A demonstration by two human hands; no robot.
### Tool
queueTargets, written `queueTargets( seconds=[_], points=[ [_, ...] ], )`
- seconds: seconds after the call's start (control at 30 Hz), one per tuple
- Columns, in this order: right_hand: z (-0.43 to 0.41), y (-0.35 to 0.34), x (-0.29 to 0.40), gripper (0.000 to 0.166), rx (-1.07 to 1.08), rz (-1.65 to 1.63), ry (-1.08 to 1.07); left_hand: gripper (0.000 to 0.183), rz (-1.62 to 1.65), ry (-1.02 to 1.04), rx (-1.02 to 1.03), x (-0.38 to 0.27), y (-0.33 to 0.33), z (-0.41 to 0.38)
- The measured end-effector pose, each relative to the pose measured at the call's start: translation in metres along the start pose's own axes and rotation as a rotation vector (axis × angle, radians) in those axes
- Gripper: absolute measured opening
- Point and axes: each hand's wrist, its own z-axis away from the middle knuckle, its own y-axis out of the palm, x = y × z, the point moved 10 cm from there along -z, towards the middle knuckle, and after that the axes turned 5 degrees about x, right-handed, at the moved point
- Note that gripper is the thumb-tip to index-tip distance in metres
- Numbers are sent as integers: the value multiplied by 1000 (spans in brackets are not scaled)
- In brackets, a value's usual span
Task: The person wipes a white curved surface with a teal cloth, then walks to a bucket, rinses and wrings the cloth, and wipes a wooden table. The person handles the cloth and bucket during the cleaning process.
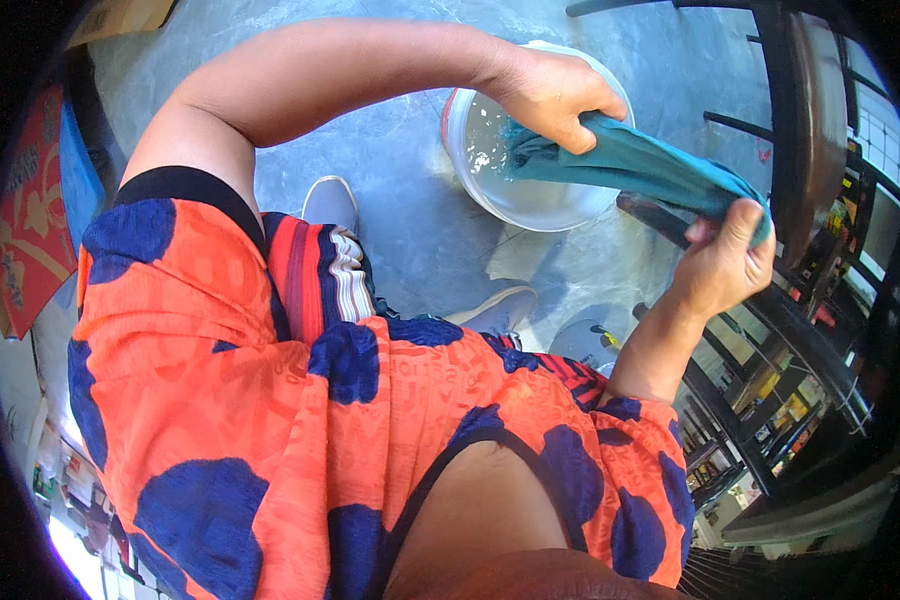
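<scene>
A teal cloth (660, 161) is stretched between my two hands over a white plastic bucket (461, 150). My left hand (559, 97) grips it near its bunched end, above the bucket's far side. Gathered folds at the cloth's other end are held in my right hand (731, 255), outside the rim and nearer to me. Cloudy water (544, 199) lies in the bucket, with bright glints on its surface. The cloth's loose end hangs over the water; whether it touches the surface I cannot tell.
Black furniture frames (787, 337) crowd the right side, with shelved goods behind. At the left stands a red printed cardboard box (34, 217). My grey shoes (331, 202) rest on the smooth grey floor (412, 247), near the bucket. A rounded grey object (581, 341) sits by my right forearm.
</scene>
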Motion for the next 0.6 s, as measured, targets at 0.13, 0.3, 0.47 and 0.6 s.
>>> queueTargets(
  seconds=[0.13, 0.3, 0.47, 0.6],
  points=[
    [-9, -20, 3, 23, -196, -103, -53, 21, -82, -58, -110, 9, -14, 3],
    [6, -33, -45, 24, -332, 82, 147, 24, -155, -48, -327, 25, -44, -2],
    [4, 28, -81, 43, 189, 286, 239, 36, 42, -5, -500, 9, -52, -18],
    [-1, 78, -96, 44, 527, 459, 259, 35, 215, 150, -517, -34, -58, -19]
  ],
)
